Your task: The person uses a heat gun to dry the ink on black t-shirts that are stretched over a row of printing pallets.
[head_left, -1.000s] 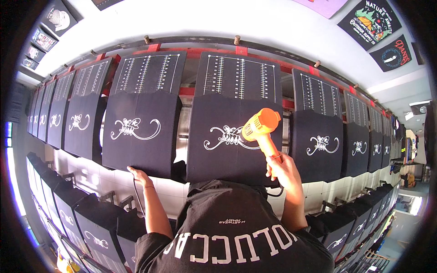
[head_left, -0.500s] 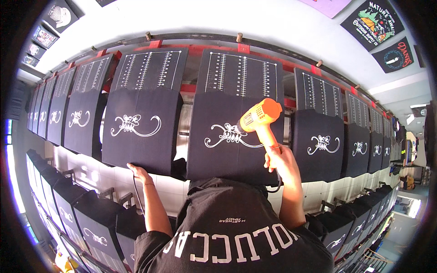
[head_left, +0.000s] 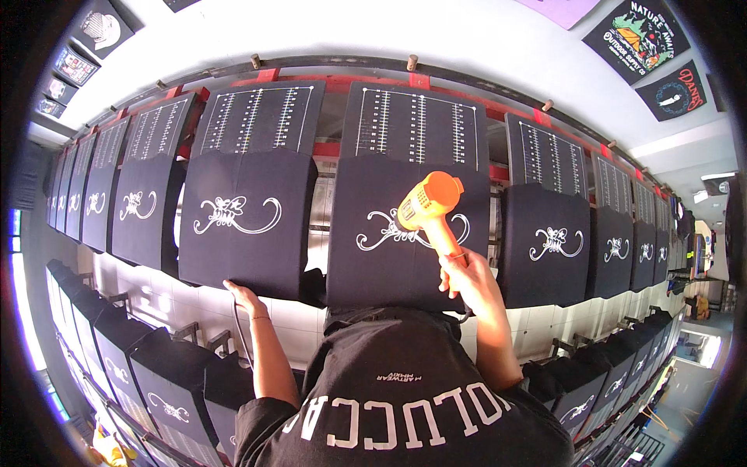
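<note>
An orange, pistol-shaped plastic heat gun (head_left: 436,204) is held up over the middle black fabric panel (head_left: 389,284), which is draped on a dark rectangular board (head_left: 398,128) marked with white scales. Its handle is gripped by the right hand (head_left: 471,279), whose fingers are curled around the lower end. The gun is set up and to the left of those fingers: the handle's long axis is slanted from lower right to upper left, while the barrel is laid across its top, with the nozzle turned down-left toward the curling white print (head_left: 387,226). Part of the print is covered by the gun in this view — how much gap is left between nozzle and cloth cannot be told.

The left hand (head_left: 247,300) is placed well apart from the gun, at the near edge of the left black fabric panel (head_left: 237,261). Its fingers are bunched by that edge; whether anything is pinched by them cannot be told. A thin black cable (head_left: 240,335) is seen hanging just beside that wrist — the right hand is clearly the nearer one to the gun.
</note>
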Demonstrator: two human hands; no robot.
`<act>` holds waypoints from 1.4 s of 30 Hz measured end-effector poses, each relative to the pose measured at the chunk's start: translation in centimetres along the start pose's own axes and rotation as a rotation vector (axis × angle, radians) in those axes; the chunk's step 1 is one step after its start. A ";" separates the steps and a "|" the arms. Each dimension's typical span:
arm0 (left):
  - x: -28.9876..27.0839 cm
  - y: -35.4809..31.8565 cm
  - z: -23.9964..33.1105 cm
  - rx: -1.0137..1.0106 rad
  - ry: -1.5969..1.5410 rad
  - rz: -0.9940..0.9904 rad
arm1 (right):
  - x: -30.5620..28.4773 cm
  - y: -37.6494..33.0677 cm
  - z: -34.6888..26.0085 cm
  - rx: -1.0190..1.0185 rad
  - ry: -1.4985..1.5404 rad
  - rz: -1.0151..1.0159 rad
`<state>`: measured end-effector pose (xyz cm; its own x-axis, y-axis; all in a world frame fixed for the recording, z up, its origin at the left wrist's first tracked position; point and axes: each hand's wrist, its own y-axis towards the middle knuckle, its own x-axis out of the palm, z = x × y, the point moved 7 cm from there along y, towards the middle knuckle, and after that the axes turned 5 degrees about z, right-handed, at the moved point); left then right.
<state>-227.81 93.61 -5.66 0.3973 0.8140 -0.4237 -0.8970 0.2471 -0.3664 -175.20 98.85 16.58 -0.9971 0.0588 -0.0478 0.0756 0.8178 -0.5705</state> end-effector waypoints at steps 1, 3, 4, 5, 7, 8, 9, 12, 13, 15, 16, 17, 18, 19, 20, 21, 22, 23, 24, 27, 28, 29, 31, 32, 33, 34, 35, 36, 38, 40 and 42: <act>0.0 -0.2 0.3 0.008 0.023 -0.012 | 0.5 -0.2 -0.2 -0.030 -0.036 0.026; -0.2 -0.1 0.5 0.009 0.036 -0.016 | 1.4 -0.4 -0.8 -0.072 -0.089 0.052; -0.2 0.0 0.6 0.001 0.023 -0.010 | 1.5 -0.1 -0.8 -0.047 -0.057 0.040; -0.4 0.3 0.4 -0.008 0.004 0.000 | 1.5 0.3 -0.8 -0.026 -0.029 0.024; -1.9 3.8 -1.4 0.057 -0.062 0.008 | 2.4 0.7 -1.1 -0.021 -0.021 0.027; -1.7 4.2 -0.8 0.092 -0.090 -0.002 | 2.8 0.8 -1.3 -0.046 -0.052 0.049; -1.5 4.5 -0.6 0.071 -0.118 -0.016 | 3.1 0.9 -1.6 -0.070 -0.084 0.070; -1.6 5.1 0.8 0.018 -0.132 -0.043 | 3.8 1.0 -1.7 -0.037 -0.064 0.063; -1.6 5.3 1.4 0.010 -0.089 -0.047 | 4.1 0.7 -1.7 -0.020 -0.055 0.056; -2.2 7.3 1.2 0.039 0.010 -0.045 | 5.1 0.5 -1.8 -0.020 -0.043 0.003; -3.1 10.3 -0.3 0.071 0.065 -0.037 | 5.6 0.6 -2.0 -0.025 -0.036 -0.015; -3.1 11.2 -0.2 0.105 0.122 -0.041 | 6.1 0.7 -1.9 -0.029 -0.026 -0.021; -3.0 11.9 -0.5 0.096 0.094 -0.035 | 6.6 0.8 -1.9 -0.033 -0.016 -0.028; -2.8 12.6 -0.8 0.086 0.065 -0.028 | 6.9 0.6 -2.1 -0.045 -0.043 -0.013; -2.6 12.9 -0.8 0.076 0.037 -0.022 | 7.2 0.5 -2.2 -0.051 -0.051 -0.011; -2.4 13.3 -0.7 0.076 -0.037 -0.028 | 7.5 0.4 -2.2 -0.057 -0.059 -0.009; -2.3 13.6 -0.5 0.076 -0.111 -0.034 | 7.8 0.4 -2.2 -0.063 -0.068 -0.007; -2.2 13.8 -0.7 0.073 -0.183 -0.041 | 7.9 0.4 -2.2 -0.056 -0.077 0.001; -2.2 14.0 -0.8 0.094 -0.151 -0.039 | 8.1 0.4 -2.2 -0.049 -0.087 0.010; -2.8 15.4 -1.0 0.183 -0.087 -0.023 | 8.4 0.2 -2.3 -0.029 -0.115 0.052; -3.2 16.0 -1.2 0.232 -0.087 -0.014 | 8.5 0.2 -2.5 -0.027 -0.123 0.064; -2.8 15.7 -0.9 0.277 -0.084 -0.019 | 8.1 0.1 -2.3 -0.046 -0.102 0.066; -2.4 15.8 -0.9 0.172 -0.165 -0.047 | 7.3 -0.2 -1.7 -0.051 -0.172 0.139; -2.0 15.3 -0.4 0.118 -0.202 -0.065 | 6.9 -0.5 -1.5 -0.050 -0.207 0.179; -1.9 14.9 0.0 0.057 -0.211 -0.037 | 6.6 -0.8 -1.3 -0.034 -0.206 0.189; -1.9 14.2 0.4 0.043 -0.196 -0.035 | 6.2 -1.0 -1.0 -0.034 -0.142 0.175; -2.2 14.1 0.6 0.033 -0.182 -0.030 | 5.7 -1.0 -0.7 -0.011 -0.108 0.152; -2.3 14.0 0.7 0.023 -0.169 -0.026 | 5.3 -1.1 -0.5 0.011 -0.074 0.129; -2.5 13.9 0.9 0.100 -0.193 -0.016 | 5.3 -1.6 -0.4 -0.007 -0.077 0.154; -2.7 14.4 0.7 0.133 -0.203 0.006 | 5.6 -2.1 -0.6 -0.028 -0.123 0.210; -2.8 14.4 0.3 0.115 -0.200 0.040 | 5.8 -2.1 -0.3 -0.024 -0.058 0.159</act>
<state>-241.89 95.07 -9.44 0.3249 0.9095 -0.2595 -0.9320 0.2612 -0.2513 -181.17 97.63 17.74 -0.9706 0.1555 -0.1837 0.2312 0.8145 -0.5321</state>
